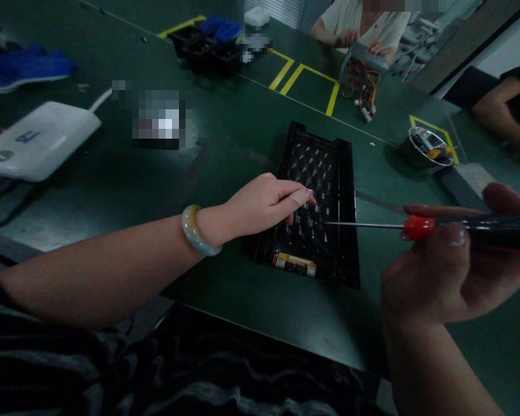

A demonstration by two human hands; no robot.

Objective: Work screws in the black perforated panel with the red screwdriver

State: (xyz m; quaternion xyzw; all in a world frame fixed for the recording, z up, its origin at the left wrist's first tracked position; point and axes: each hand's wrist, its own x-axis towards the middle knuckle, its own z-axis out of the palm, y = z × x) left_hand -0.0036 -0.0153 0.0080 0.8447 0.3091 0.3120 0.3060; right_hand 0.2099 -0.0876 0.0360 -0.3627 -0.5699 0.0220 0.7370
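The person's left hand (266, 207) rests on a black plastic panel (342, 231), and its fingertips (305, 196) touch the rows of little bumps on top. A pale stone bangle (198, 231) sits on that wrist. The right hand (433, 260) is closed around a screwdriver (420, 226) with a black handle and a red collar. Its thin steel shaft reaches out over the panel, and the tip stops just beside the left fingers. I cannot tell if the tip touches anything. The two hands are apart, with the panel between them.

The panel lies flat on a green bench (294, 323). A small yellow connector strip (294, 263) sits at its near end. Off to the right is a metal bowl (424, 149) with bits inside. At the left are a white box (39, 141) and blue gloves (26, 68). Farther off is a black tray (208, 55). Across the bench, a co-worker's hands (351, 40) hold a metal box (364, 60) with coloured wires (361, 86) hanging out.
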